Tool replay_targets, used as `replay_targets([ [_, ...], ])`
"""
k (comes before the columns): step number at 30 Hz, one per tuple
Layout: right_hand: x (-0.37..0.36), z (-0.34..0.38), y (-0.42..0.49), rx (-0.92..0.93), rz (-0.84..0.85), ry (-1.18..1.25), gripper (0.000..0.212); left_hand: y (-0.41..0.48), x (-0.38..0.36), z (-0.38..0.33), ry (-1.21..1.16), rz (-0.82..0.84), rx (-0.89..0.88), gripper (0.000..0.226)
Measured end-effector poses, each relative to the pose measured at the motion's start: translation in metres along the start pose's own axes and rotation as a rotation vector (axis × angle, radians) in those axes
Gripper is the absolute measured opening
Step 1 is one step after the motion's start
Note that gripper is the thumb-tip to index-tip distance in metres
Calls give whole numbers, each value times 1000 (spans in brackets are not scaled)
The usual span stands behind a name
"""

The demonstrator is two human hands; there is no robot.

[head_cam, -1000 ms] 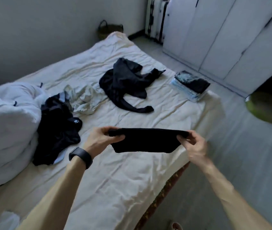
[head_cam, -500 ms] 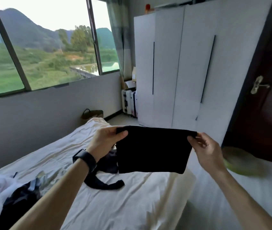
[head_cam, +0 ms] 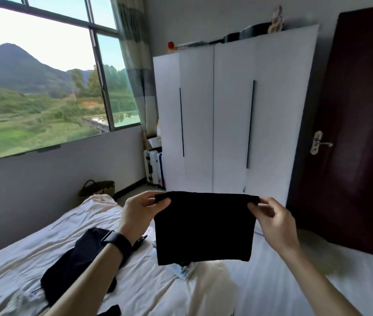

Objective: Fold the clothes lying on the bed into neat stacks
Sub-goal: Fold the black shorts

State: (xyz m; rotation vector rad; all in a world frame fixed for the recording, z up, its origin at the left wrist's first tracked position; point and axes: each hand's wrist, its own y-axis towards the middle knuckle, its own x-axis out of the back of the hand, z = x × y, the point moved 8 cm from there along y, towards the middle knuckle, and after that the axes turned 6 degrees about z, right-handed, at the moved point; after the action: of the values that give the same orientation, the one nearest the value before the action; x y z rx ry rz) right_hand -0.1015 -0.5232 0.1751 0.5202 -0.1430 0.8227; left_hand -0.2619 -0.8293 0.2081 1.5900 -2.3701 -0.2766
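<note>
Over the cream-sheeted bed (head_cam: pixel 17 254), far left: a crumpled black garment (head_cam: pixel 78 263) lies on the sheet under your left forearm. Your left hand (head_cam: pixel 138 215) pinches the top left corner of the folded black rectangular cloth (head_cam: pixel 203 229). Your right hand (head_cam: pixel 274 222) pinches the top right corner. Hands apart, cloth hanging flat between them, off the bed, in front of the white wardrobe (head_cam: pixel 229 122).

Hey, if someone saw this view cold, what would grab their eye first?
The black garment held up at centre, its top corners pinched by the left hand and the right hand, above the bed. Behind it stands a white wardrobe, and the big window at left shows green hills.
</note>
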Motion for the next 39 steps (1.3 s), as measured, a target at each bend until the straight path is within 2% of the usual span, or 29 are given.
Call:
replay_targets([
  [6, 28, -50, 95, -33, -72, 47, 7, 99, -74, 16, -101, 54, -2, 16],
  [12, 52, -70, 217, 25, -67, -18, 12, 233, -135, 32, -128, 80, 2, 17],
  [16, 73, -84, 297, 66, -94, -19, 24, 313, -188, 37, -148, 102, -16, 16],
  [18, 83, -98, 335, 79, -107, -19, 18, 347, -215, 42, -146, 110, -25, 16],
  [28, 112, -215, 552, 155, -61, 24, 23, 521, -333, 94, -85, -1, -54, 17],
  [33, 86, -263, 643, 170, 61, 66, 22, 569, -351, 135, -53, -117, -20, 18],
  [39, -7, -326, 717, 86, 236, 137, 15, 596, -325, 204, 34, -262, 26, 21],
])
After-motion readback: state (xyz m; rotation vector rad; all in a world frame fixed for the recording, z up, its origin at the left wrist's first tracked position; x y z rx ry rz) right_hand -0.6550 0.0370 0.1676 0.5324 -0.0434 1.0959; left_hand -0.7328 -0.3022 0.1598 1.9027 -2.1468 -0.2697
